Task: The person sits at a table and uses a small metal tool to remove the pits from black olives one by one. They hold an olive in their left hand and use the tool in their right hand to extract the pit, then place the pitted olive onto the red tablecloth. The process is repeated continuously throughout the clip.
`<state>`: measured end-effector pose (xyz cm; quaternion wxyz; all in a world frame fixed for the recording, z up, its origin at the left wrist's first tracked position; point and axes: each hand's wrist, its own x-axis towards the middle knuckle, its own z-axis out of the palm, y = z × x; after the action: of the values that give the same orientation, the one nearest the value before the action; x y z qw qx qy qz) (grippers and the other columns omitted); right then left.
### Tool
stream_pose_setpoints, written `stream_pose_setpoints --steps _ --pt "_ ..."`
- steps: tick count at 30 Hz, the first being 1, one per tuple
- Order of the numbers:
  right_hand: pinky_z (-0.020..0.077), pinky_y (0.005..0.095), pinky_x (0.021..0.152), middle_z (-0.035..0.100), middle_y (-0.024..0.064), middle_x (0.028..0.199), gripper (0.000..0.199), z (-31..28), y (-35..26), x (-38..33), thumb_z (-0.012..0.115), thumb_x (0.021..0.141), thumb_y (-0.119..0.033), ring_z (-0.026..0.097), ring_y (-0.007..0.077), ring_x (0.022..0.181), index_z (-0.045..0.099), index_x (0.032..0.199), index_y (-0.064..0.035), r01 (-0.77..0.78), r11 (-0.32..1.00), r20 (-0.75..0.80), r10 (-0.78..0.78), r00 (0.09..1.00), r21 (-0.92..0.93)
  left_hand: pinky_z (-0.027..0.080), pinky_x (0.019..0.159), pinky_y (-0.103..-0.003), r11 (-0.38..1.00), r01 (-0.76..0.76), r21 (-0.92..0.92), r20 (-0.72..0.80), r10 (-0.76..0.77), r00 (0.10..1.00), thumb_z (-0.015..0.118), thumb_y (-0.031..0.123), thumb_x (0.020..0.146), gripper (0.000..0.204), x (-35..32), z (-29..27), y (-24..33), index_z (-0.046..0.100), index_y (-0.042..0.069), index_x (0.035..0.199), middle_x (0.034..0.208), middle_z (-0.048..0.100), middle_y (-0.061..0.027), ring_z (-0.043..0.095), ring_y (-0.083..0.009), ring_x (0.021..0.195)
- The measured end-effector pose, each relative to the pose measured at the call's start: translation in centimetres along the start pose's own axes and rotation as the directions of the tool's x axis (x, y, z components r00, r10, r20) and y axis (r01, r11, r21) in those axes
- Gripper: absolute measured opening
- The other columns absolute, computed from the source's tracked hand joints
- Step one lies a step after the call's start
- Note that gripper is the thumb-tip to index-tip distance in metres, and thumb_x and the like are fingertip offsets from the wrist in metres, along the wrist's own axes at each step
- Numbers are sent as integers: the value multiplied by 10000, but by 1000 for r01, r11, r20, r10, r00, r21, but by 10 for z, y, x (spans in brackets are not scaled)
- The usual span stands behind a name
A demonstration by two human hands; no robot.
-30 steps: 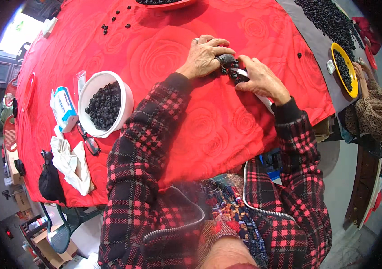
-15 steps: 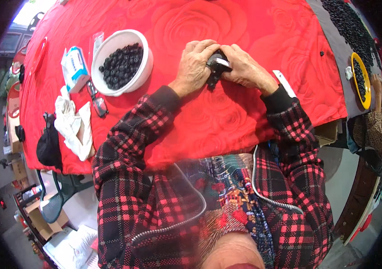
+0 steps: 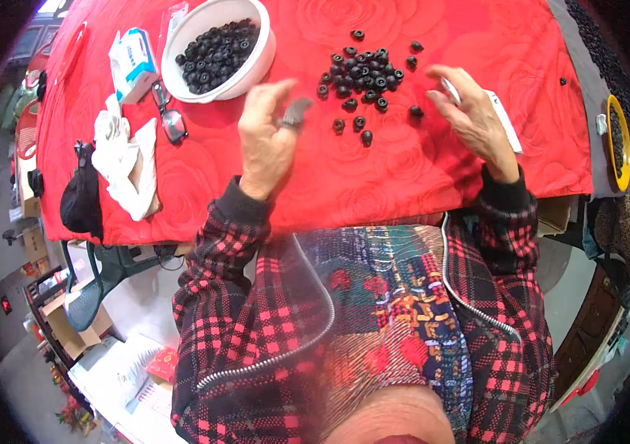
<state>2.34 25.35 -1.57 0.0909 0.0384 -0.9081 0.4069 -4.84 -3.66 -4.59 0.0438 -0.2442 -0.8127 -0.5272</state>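
A loose pile of small black round pieces [image 3: 363,72], several with a ringed hollow at one end, lies on the red tablecloth between my hands. To its left, my left hand [image 3: 265,144] is raised with fingers apart and nothing in them; a dark grey cover [image 3: 297,112] sits on its thumb. At the pile's right, my right hand [image 3: 474,122] has its index finger and thumb spread, while a small silvery tool [image 3: 450,91] is tucked in the curled fingers. The tool's exact kind is hidden. More black pieces fill a white bowl [image 3: 265,70] beyond my left hand.
Left of the bowl are eyeglasses [image 3: 173,124], a blue-white tissue pack [image 3: 134,66], white cloth [image 3: 124,166] and a black cloth item [image 3: 82,196]. A flat white object [image 3: 504,122] lies by my right hand. A yellow tray [image 3: 625,148] of black pieces stands far right.
My hands have parted, the left moving left and the right moving right. The black pieces they covered now lie exposed in a scattered pile. The view has shifted, with the bowl higher in it.
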Motion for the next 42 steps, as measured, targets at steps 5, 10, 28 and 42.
stream_pose_setpoints --steps 5,10,28,42 --pt "470 352 725 609 179 882 136 9 -10 -22 552 862 -68 607 310 821 572 961 23 -23 996 -27 25 999 82 457 614 -237 998 36 53 110 -41 993 773 49 685 313 -28 1 23 651 20 972 820 592 -45 563 -113 705" --pt "475 351 723 614 182 900 153 15 -15 -26 568 843 -64 613 323 838 577 969 20 -11 999 -14 12 1000 31 474 580 -270 964 -158 212 147 129 981 754 74 697 264 -13 17 25 659 26 939 804 615 -93 587 -163 658" --pt "453 289 645 555 69 833 292 39 -77 -42 703 723 -16 566 174 743 632 1005 -41 128 877 -22 -133 991 462 519 691 -275 -72 723 -687 706 -303 640 581 167 884 272 -43 17 64 576 -4 1095 941 631 -83 616 -150 794" --pt "467 292 580 572 93 798 299 35 -76 -43 733 686 -26 582 208 677 652 974 -15 383 845 -72 -385 920 373 446 593 -193 228 824 -519 773 -286 566 501 -61 842 232 -52 15 74 589 38 1032 812 595 18 557 -44 706"
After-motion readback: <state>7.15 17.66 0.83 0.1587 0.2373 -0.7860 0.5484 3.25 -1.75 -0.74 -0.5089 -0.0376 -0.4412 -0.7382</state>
